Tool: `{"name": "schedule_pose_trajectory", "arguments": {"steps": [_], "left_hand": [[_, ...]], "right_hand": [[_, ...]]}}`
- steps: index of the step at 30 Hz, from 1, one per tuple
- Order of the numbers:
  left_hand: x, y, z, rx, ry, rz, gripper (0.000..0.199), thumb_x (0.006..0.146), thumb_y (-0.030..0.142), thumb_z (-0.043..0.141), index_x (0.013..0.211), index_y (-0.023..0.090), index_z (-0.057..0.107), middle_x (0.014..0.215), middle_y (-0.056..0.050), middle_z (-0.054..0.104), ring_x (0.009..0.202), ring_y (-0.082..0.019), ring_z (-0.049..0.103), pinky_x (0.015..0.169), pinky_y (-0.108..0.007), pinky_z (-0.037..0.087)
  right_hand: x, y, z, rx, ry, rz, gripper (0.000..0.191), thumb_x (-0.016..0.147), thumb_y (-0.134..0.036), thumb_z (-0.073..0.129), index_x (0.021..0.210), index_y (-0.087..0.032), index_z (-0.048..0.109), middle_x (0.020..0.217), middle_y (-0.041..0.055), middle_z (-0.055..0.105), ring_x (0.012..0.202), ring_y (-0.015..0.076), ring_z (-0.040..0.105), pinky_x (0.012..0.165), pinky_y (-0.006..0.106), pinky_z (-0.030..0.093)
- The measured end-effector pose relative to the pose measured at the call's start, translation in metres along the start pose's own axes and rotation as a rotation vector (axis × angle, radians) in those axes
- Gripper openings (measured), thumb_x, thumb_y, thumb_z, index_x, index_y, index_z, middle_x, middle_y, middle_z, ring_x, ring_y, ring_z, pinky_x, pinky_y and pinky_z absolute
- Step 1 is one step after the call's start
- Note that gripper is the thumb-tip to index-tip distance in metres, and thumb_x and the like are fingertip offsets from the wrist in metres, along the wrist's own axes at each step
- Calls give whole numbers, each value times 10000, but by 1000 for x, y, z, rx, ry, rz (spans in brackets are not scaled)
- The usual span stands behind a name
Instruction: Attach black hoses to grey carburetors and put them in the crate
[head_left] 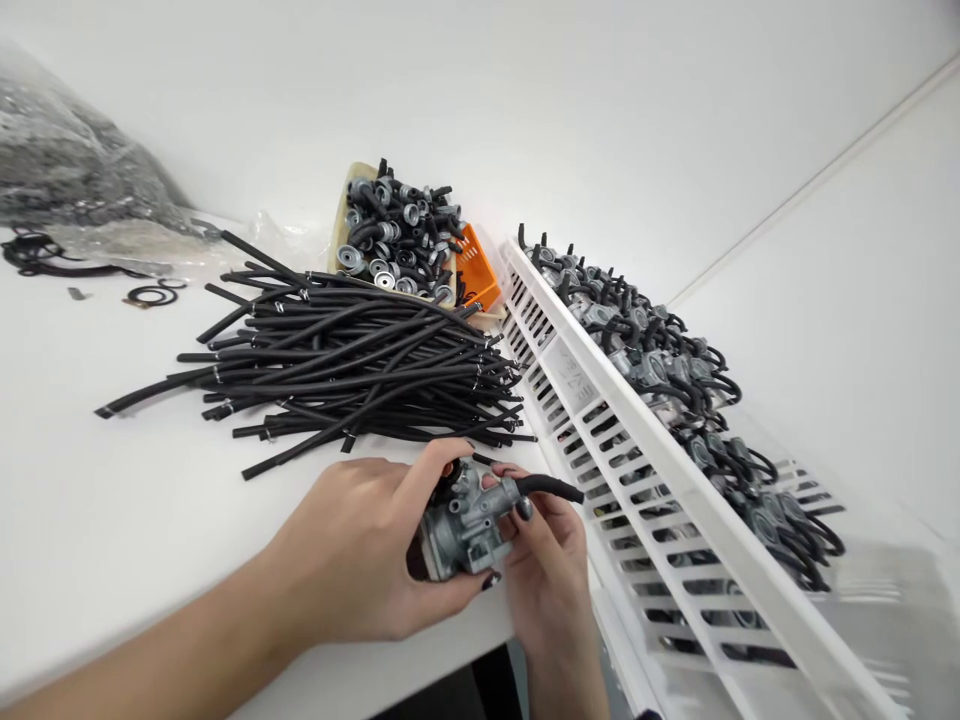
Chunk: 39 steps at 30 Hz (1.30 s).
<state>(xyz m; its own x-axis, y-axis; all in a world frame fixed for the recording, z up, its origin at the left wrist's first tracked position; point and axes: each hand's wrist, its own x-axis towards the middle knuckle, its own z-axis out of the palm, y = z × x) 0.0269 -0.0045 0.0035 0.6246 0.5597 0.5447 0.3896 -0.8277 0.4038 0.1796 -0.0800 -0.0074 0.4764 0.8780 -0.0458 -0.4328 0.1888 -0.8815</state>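
My left hand (352, 545) is curled closed around the grey metal carburetor (461, 525), its rough cast body held just above the table, and my right hand (547, 590) pinches it from the other side. Its long axis runs up to the right, with the smooth black rubber hose (547, 487) pointing toward the white plastic rack (600, 420), and the pile of black tubes (352, 360) lies just beyond my fingers.

We see a white tabletop (127, 450) carrying a loose heap of thin black rubber hoses (352, 370). Behind it sit a tan tray (340, 225) of grey fittings, an orange plastic basket (480, 270) and a clear bag (75, 170) of dark parts. Black rubber rings (150, 296) lie at left; a long white slatted rack (570, 375) runs along the right.
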Motion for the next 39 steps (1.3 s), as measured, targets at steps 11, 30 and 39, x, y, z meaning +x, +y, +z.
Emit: {"name": "schedule_pose_trajectory", "arguments": {"steps": [11, 30, 39], "left_hand": [[2, 0, -3, -106, -52, -41, 594, 703, 429, 626, 1204, 219, 385, 800, -5, 721, 631, -224, 688, 525, -292, 455], [9, 11, -11, -410, -185, -317, 511, 655, 360, 669, 1113, 268, 463, 658, 65, 659, 512, -166, 603, 489, -251, 396], [10, 11, -13, -484, -219, -383, 512, 657, 380, 692, 1105, 271, 470, 696, 70, 666, 556, -154, 622, 500, -230, 430]], "right_hand": [[5, 2, -3, -54, -6, 21, 266, 661, -310, 824, 900, -219, 751, 916, 46, 723, 798, 169, 676, 714, 272, 536], [2, -1, -3, -126, -33, 32, 307, 698, -375, 775, 945, -205, 711, 1005, 76, 699, 812, 193, 668, 706, 299, 533], [2, -1, -7, -176, -102, -37, 266, 756, -376, 717, 959, -208, 748, 1072, 102, 698, 1085, 292, 602, 872, 387, 489]]}}
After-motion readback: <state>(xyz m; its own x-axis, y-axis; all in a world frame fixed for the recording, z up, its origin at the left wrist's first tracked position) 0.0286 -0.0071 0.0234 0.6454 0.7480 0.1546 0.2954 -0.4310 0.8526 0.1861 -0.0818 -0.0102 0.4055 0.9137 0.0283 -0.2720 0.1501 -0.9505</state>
